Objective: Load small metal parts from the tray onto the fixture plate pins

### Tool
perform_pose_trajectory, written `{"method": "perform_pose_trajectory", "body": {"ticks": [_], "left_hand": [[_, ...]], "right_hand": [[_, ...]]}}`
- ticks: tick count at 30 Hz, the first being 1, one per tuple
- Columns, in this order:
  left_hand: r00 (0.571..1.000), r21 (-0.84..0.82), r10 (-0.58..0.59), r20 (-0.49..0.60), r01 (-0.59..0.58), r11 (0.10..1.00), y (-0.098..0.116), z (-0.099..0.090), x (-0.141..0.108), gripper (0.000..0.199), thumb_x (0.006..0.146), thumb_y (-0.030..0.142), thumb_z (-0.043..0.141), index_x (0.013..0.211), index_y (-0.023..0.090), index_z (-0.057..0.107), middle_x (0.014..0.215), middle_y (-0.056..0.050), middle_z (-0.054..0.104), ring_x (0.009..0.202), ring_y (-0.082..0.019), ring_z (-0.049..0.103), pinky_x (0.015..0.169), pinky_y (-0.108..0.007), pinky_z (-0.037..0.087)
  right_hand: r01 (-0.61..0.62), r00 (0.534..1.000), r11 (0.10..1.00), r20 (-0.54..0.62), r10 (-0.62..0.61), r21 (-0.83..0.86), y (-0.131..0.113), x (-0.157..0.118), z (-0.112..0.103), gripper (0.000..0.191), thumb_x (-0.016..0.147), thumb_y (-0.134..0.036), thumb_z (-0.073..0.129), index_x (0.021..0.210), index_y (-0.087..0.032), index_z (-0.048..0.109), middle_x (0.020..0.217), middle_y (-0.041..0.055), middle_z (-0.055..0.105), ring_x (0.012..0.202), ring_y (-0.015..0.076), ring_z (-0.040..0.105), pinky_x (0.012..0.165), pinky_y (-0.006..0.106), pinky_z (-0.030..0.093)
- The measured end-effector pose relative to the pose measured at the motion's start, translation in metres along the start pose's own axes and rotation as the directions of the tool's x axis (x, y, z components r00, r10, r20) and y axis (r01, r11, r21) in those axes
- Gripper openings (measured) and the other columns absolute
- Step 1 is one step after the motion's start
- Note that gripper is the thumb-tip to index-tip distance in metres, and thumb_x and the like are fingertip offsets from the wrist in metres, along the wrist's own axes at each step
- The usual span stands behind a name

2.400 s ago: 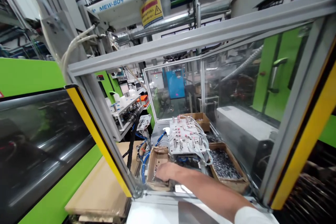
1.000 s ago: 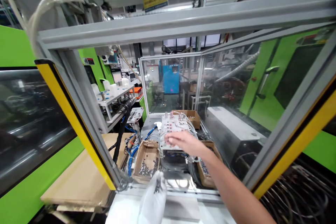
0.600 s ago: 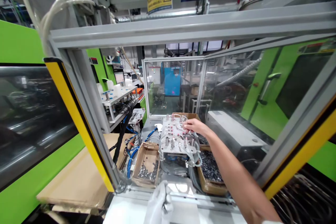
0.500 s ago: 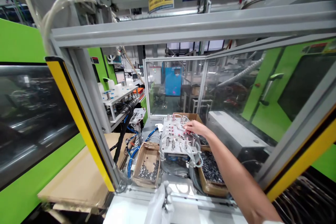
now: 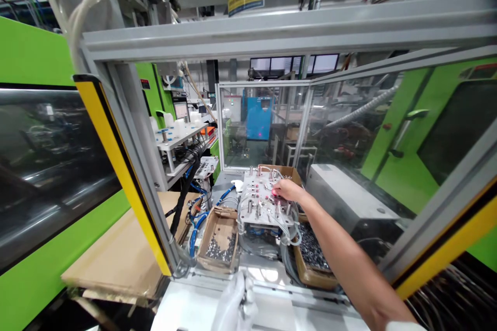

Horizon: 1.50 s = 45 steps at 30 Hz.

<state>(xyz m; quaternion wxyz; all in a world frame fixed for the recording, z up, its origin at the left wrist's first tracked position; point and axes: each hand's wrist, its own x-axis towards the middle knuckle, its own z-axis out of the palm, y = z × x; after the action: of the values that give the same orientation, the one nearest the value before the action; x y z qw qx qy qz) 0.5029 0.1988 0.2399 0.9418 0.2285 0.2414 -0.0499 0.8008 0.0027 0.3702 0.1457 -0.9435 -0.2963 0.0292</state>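
A metal fixture plate with upright pins, small fittings and clear tubes stands in the middle of the frame. My bare right hand reaches to the plate's right side, its fingers together at a small fitting; a red glow shows at the fingertips. What they pinch, if anything, is too small to make out. My left hand, in a white glove, is near the bottom edge with its fingers curled around several small metal parts. Cardboard boxes of small dark parts stand left and right of the fixture.
A grey aluminium frame spans overhead, with yellow-edged posts left and right. A grey metal housing sits to the right. Blue hoses run by the left box. Another box lies behind the fixture.
The camera view has shifted slightly. My right hand stays at the fixture's right side, and a red glow is now brighter at its fingertips. My left hand remains low with its parts.
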Motion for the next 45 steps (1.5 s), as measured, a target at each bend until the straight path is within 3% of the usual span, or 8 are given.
{"method": "perform_pose_trajectory", "body": {"ticks": [14, 19, 22, 26, 29, 37, 41, 45], "left_hand": [[1.000, -0.143, -0.016, 0.001, 0.016, 0.990, 0.006, 0.002, -0.012, 0.011, 0.090, 0.014, 0.061, 0.096, 0.016, 0.070, 0.102, -0.010, 0.068, 0.073, -0.007, 0.064, 0.056, -0.012, 0.048], [0.999, -0.093, -0.020, 0.036, 0.023, 0.995, 0.004, 0.004, -0.012, 0.006, 0.087, 0.018, 0.066, 0.085, 0.013, 0.065, 0.079, -0.003, 0.062, 0.054, -0.001, 0.051, 0.043, -0.009, 0.035], [0.996, -0.037, -0.045, 0.082, 0.048, 0.998, 0.001, 0.005, -0.011, 0.013, 0.086, 0.022, 0.069, 0.082, 0.012, 0.062, 0.071, 0.001, 0.057, 0.049, 0.000, 0.044, 0.039, -0.009, 0.028], [0.986, 0.042, -0.100, 0.133, 0.095, 0.995, -0.001, 0.006, -0.012, 0.015, 0.092, 0.028, 0.064, 0.091, 0.013, 0.062, 0.068, 0.005, 0.056, 0.046, -0.002, 0.040, 0.037, -0.013, 0.031], [0.984, 0.066, -0.114, 0.136, 0.106, 0.992, -0.002, 0.007, -0.012, 0.019, 0.092, 0.033, 0.062, 0.099, 0.015, 0.063, 0.078, 0.002, 0.062, 0.057, -0.006, 0.053, 0.046, -0.018, 0.045], [0.988, 0.057, -0.086, 0.125, 0.080, 0.995, -0.011, 0.007, -0.005, 0.019, 0.094, 0.033, 0.060, 0.103, 0.016, 0.063, 0.083, 0.001, 0.063, 0.058, -0.005, 0.051, 0.045, -0.017, 0.044], [0.992, 0.054, -0.066, 0.104, 0.061, 0.997, -0.015, 0.001, -0.001, 0.018, 0.088, 0.028, 0.069, 0.098, 0.013, 0.063, 0.074, 0.003, 0.056, 0.046, 0.001, 0.037, 0.037, -0.010, 0.027], [0.995, 0.089, -0.075, 0.072, 0.069, 0.994, -0.017, -0.009, -0.001, 0.026, 0.076, 0.028, 0.080, 0.092, 0.012, 0.067, 0.072, 0.002, 0.053, 0.044, 0.002, 0.036, 0.037, -0.010, 0.024]], "right_hand": [[-0.108, 0.993, 0.968, 0.030, 0.118, -0.227, -0.031, -0.004, -0.010, 0.018, 0.084, -0.005, 0.062, 0.077, -0.014, 0.076, 0.079, 0.0113, 0.073, 0.072, 0.0176, 0.065, 0.062, 0.024, 0.036], [-0.119, 0.987, 0.969, -0.132, 0.092, -0.215, -0.055, -0.036, -0.028, 0.030, 0.102, -0.023, 0.046, 0.096, -0.014, 0.074, 0.098, 0.0141, 0.072, 0.091, 0.0214, 0.066, 0.072, 0.026, 0.039], [0.024, 0.976, 0.996, -0.214, -0.042, -0.086, -0.095, -0.083, -0.028, 0.031, 0.104, -0.028, 0.042, 0.108, -0.018, 0.071, 0.110, 0.0111, 0.070, 0.102, 0.0208, 0.063, 0.082, 0.026, 0.041], [0.345, 0.918, 0.906, 0.114, -0.381, 0.246, -0.150, -0.145, -0.001, 0.018, 0.096, -0.030, 0.056, 0.105, -0.026, 0.072, 0.104, 0.0022, 0.070, 0.092, 0.0171, 0.064, 0.080, 0.025, 0.044], [0.376, 0.878, 0.874, 0.183, -0.442, 0.307, -0.165, -0.163, 0.023, 0.015, 0.093, -0.024, 0.061, 0.097, -0.024, 0.075, 0.098, 0.0036, 0.068, 0.088, 0.0174, 0.062, 0.077, 0.025, 0.044], [0.325, 0.935, 0.853, -0.005, -0.354, 0.408, -0.134, -0.140, 0.010, 0.017, 0.095, -0.030, 0.064, 0.101, -0.024, 0.079, 0.098, 0.0034, 0.073, 0.087, 0.0165, 0.066, 0.081, 0.026, 0.048], [0.155, 0.949, 0.971, -0.301, -0.095, 0.182, -0.071, -0.079, -0.021, 0.022, 0.095, -0.028, 0.060, 0.105, -0.022, 0.079, 0.105, 0.0068, 0.076, 0.099, 0.0228, 0.068, 0.089, 0.030, 0.048], [-0.125, 0.963, 0.992, -0.240, 0.126, 0.020, -0.010, -0.011, -0.026, 0.024, 0.092, -0.023, 0.059, 0.105, -0.023, 0.080, 0.106, 0.0061, 0.078, 0.104, 0.0234, 0.070, 0.084, 0.024, 0.048]]}}
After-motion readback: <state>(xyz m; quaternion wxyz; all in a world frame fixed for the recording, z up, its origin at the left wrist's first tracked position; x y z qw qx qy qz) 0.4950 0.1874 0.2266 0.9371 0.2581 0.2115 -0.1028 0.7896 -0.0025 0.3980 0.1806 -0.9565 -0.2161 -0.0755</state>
